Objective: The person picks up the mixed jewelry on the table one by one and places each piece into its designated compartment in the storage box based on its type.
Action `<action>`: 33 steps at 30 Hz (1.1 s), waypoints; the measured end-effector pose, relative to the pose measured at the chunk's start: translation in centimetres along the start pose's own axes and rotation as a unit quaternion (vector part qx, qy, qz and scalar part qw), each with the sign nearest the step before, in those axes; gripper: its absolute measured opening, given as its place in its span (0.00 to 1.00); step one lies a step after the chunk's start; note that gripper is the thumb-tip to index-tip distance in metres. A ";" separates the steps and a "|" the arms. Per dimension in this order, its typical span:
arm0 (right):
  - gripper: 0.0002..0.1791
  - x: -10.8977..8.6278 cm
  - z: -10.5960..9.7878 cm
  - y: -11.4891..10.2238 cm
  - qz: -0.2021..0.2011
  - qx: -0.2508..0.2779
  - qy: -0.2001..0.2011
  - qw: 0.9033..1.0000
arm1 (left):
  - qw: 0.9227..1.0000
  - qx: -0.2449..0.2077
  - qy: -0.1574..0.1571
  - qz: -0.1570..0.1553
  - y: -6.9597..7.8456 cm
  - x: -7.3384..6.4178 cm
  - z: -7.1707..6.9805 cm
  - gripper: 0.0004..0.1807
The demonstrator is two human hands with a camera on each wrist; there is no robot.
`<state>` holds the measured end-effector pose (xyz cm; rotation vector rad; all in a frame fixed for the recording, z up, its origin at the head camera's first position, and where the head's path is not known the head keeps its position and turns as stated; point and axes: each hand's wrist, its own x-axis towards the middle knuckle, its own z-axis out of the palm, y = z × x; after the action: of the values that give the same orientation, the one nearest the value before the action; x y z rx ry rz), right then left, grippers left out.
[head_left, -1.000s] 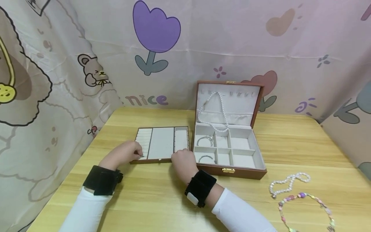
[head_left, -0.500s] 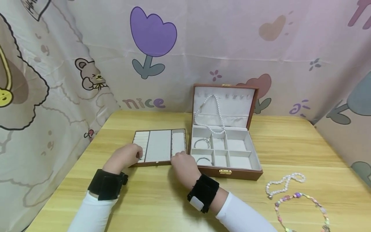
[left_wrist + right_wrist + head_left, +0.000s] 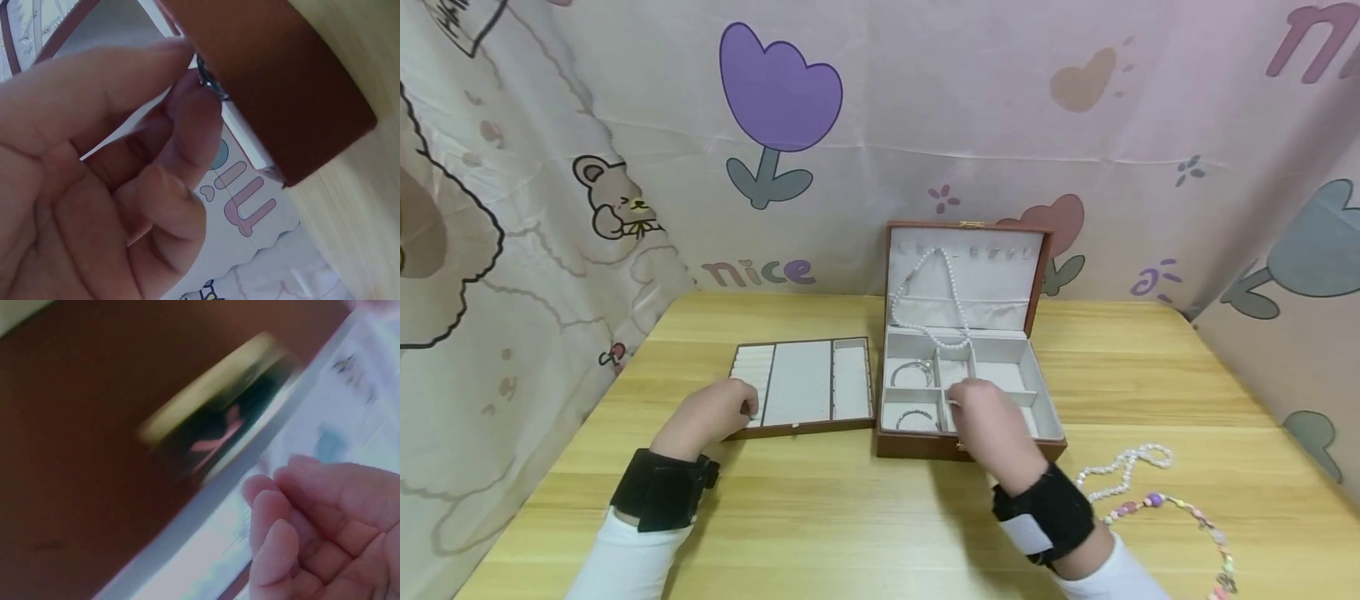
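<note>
At the lower right of the frame, a coloured bead strand (image 3: pixel 1202 523) on the counter (image 3: pixel 850 525) is cut off by the bottom edge and partly covered by the right arm; that arm also hides the near end of the white bead strand (image 3: pixel 1126 463). Right of centre, the right hand (image 3: pixel 992 429) hangs over the front of the jewellery box (image 3: pixel 917 447), fingers loosely bent, nothing visible between them. Left of centre, the left hand (image 3: pixel 706 415) is nearer to the tray (image 3: pixel 802 379), its grip narrow, pinching a small silvery piece (image 3: pixel 209 81), perhaps a ring, at the tray's front left corner. What counts, I judge, is how that piece meets the ring rolls (image 3: pixel 752 364), just beyond the fingertips, long axis running side to side. Fingers hide the piece in the head view; whether it is seated, I cannot tell
</note>
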<state>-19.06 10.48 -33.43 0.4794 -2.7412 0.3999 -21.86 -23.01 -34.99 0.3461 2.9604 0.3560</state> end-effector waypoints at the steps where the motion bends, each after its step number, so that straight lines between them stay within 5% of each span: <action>1: 0.08 -0.2 -0.3 1.0 0.020 -0.002 -0.006 1.000 | 1.000 0.000 0.002 0.005 0.1 0.0 0.0 0.06; 7: 0.07 -1.6 -1.7 5.5 0.110 -0.020 -0.045 0.993 | 0.997 -0.009 0.053 0.046 2.1 0.6 0.2 0.04; 10: 0.10 -2.2 -2.0 6.8 0.130 -0.034 -0.046 0.990 | 0.992 -0.054 0.081 0.080 4.6 1.2 0.7 0.08; 14: 0.11 -2.7 -2.0 7.9 0.140 -0.035 -0.043 0.989 | 0.985 -0.114 0.070 0.107 8.3 2.0 1.9 0.12; 23: 0.15 -6.1 -4.0 11.9 0.189 0.013 -0.054 0.980 | 0.989 -0.122 0.041 0.080 12.4 3.0 4.6 0.15; 30: 0.12 -8.8 -3.8 14.8 0.257 0.033 -0.181 0.949 | 0.988 -0.131 0.049 0.064 13.1 3.4 5.0 0.21; 33: 0.11 -8.7 -2.9 15.0 0.253 0.052 -0.187 0.948 | 0.989 -0.129 0.051 0.047 13.0 3.5 4.9 0.21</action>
<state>-16.12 27.42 -37.17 -0.1622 -3.2131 0.6339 -21.65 -8.81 -36.89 0.4485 2.9514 0.7819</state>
